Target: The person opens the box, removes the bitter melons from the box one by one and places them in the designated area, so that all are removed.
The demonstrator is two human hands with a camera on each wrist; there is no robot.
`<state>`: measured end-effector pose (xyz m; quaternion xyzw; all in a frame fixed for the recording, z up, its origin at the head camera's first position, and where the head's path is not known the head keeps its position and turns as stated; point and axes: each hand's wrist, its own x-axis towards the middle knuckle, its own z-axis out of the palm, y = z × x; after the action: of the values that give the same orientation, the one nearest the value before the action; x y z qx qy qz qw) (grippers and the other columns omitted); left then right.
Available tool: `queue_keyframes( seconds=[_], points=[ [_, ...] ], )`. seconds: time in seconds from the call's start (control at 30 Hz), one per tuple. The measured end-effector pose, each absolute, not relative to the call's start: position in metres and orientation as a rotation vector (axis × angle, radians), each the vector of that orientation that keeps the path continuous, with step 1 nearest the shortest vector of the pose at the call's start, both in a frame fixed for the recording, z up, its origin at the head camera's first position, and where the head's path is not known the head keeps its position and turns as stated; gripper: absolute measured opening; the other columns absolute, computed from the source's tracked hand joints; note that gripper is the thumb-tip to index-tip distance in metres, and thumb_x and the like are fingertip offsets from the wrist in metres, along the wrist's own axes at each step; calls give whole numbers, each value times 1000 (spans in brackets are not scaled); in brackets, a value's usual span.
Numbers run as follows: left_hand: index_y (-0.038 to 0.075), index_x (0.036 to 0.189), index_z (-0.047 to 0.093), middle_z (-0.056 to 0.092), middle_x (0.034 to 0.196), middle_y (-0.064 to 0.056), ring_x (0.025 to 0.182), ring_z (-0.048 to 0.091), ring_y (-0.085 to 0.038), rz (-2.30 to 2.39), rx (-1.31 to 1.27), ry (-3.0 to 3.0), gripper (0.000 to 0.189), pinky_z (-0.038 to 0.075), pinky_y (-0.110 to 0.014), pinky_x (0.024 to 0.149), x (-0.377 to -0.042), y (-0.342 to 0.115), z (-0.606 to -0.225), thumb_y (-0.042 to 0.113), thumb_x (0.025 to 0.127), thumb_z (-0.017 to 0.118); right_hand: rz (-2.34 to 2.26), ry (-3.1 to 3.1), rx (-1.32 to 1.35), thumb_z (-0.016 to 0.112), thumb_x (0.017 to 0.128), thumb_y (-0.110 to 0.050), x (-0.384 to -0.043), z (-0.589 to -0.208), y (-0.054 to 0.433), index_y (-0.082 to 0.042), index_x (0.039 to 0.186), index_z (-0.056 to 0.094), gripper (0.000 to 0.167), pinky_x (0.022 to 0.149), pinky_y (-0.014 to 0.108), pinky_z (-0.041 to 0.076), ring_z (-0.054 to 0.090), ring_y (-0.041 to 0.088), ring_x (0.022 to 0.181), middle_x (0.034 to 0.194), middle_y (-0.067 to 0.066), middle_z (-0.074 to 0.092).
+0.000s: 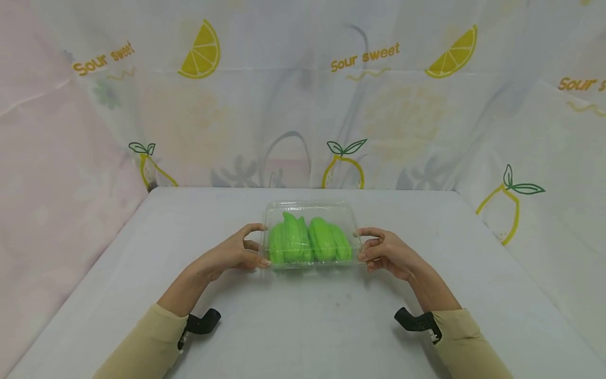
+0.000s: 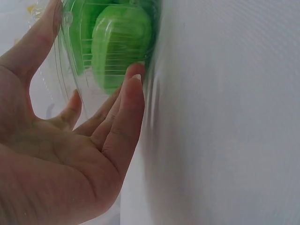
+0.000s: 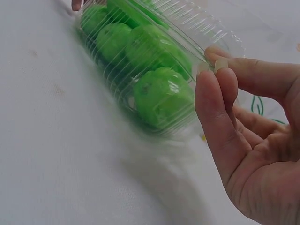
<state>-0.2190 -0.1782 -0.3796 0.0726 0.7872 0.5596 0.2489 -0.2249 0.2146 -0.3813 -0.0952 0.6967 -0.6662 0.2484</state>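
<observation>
A clear plastic clamshell box [image 1: 310,206] is held between both hands at the middle of the table, its lid lying over the contents. Several light-green, elongated fruits or vegetables [image 1: 323,239] lie inside; their exact kind cannot be told. The left hand [image 1: 236,251] grips the box's left end between thumb and fingers. In the left wrist view, fingertips [image 2: 134,79] lie along the box's lower side. At the other end, the right hand [image 1: 390,255] pinches the box's rim, with thumb and fingers [image 3: 213,101] close together in the right wrist view. Whether the box touches the table cannot be told.
A white cloth covers the table [image 1: 303,326]. Behind it hangs a pale curtain [image 1: 251,105] printed with lemons and lettering, which also closes off both sides. Black wrist mounts [image 1: 202,322] sit at both beige sleeves [image 1: 147,342].
</observation>
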Motion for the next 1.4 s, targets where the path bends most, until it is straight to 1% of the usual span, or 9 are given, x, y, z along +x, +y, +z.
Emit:
queue_keyframes(
  seconds=[0.1, 0.27, 0.37, 0.6, 0.87, 1.0, 1.13, 1.2, 1.4],
  points=[
    [21, 153, 21, 46, 133, -22, 94, 66, -22, 1538, 184, 2137, 99, 59, -34, 84, -219, -178, -379, 22, 78, 84, -1809, 1918, -255, 67, 87, -1, -225, -382, 215, 2, 145, 34, 68, 59, 24, 59, 64, 9, 61, 76, -3, 64],
    [17, 153, 18, 56, 104, -12, 82, 65, -19, 1602, 208, 2070, 98, 59, -33, 81, -219, -177, -379, 14, 79, 82, -1785, 1977, -258, 68, 86, -2, -225, -382, 215, 5, 143, 38, 64, 61, 26, 60, 65, 9, 61, 74, -3, 65],
    [13, 153, 17, 60, 93, -7, 80, 66, -17, 1640, 226, 2029, 96, 59, -33, 82, -219, -177, -379, 11, 81, 81, -1763, 2015, -253, 69, 85, -3, -225, -381, 214, 7, 142, 39, 65, 62, 26, 60, 64, 9, 60, 74, -2, 64],
    [11, 153, 20, 64, 92, -5, 86, 69, -19, 1674, 222, 2015, 93, 60, -36, 86, -218, -176, -378, 10, 82, 79, -1755, 2062, -218, 70, 84, -5, -224, -379, 214, 11, 139, 42, 64, 63, 28, 61, 62, 8, 59, 73, -2, 66],
    [8, 153, 19, 64, 84, -3, 84, 69, -18, 1682, 226, 2011, 92, 60, -33, 85, -218, -176, -377, 10, 83, 79, -1777, 2085, -203, 70, 85, -4, -223, -379, 214, 15, 135, 44, 59, 64, 29, 61, 62, 7, 59, 75, -3, 70],
    [7, 153, 22, 65, 85, -3, 87, 70, -19, 1688, 221, 2022, 88, 60, -32, 85, -217, -177, -377, 10, 84, 77, -1805, 2095, -184, 70, 86, -6, -222, -380, 213, 14, 116, 60, 38, 64, 29, 62, 62, 9, 58, 71, 0, 69],
    [7, 152, 25, 66, 87, -5, 90, 71, -20, 1696, 215, 2033, 84, 61, -32, 84, -218, -177, -376, 9, 85, 76, -1828, 2084, -182, 71, 87, -8, -223, -380, 211, 3, 92, 71, 12, 64, 30, 62, 63, 10, 57, 64, 1, 66],
    [7, 151, 26, 66, 88, -5, 90, 71, -20, 1695, 214, 2038, 83, 61, -32, 84, -218, -177, -377, 9, 85, 76, -1820, 2086, -179, 71, 87, -8, -223, -380, 211, -2, 89, 72, 6, 64, 31, 62, 63, 10, 58, 64, 1, 66],
    [7, 150, 30, 67, 90, -6, 93, 72, -22, 1690, 201, 2054, 80, 61, -33, 86, -218, -177, -376, 9, 85, 77, -1777, 2099, -187, 70, 87, -8, -223, -380, 212, -1, 91, 71, 9, 66, 33, 62, 64, 11, 58, 65, 2, 66]
  ],
)
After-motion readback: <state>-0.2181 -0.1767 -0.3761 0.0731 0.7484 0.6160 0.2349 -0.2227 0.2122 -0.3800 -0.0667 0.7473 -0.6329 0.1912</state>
